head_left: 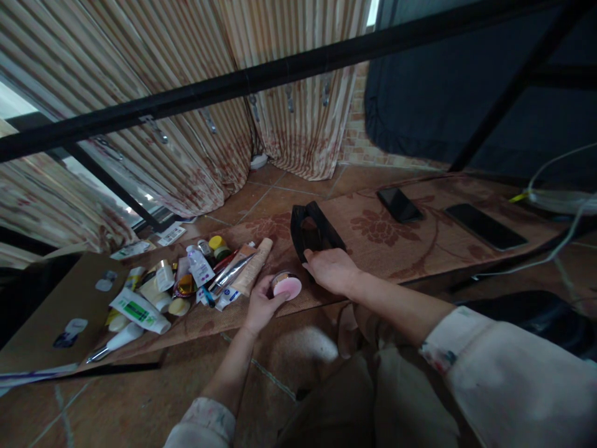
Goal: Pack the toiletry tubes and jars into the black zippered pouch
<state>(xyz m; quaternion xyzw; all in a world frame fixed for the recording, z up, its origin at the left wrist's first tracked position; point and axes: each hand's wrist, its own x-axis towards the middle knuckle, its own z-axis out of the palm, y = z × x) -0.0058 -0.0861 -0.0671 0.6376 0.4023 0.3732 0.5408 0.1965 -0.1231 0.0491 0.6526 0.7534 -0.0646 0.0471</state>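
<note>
While the left hand [261, 306] pinches a round pink case [287, 287], the right hand [330, 269] grips a black fabric pouch [327, 227]. Likely this steadies it.

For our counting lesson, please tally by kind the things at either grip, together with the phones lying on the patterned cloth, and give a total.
Pink round case, held in the left grip: 1
Black pouch, at the right grip: 1
Dark phones: 2
Total: 4
</note>
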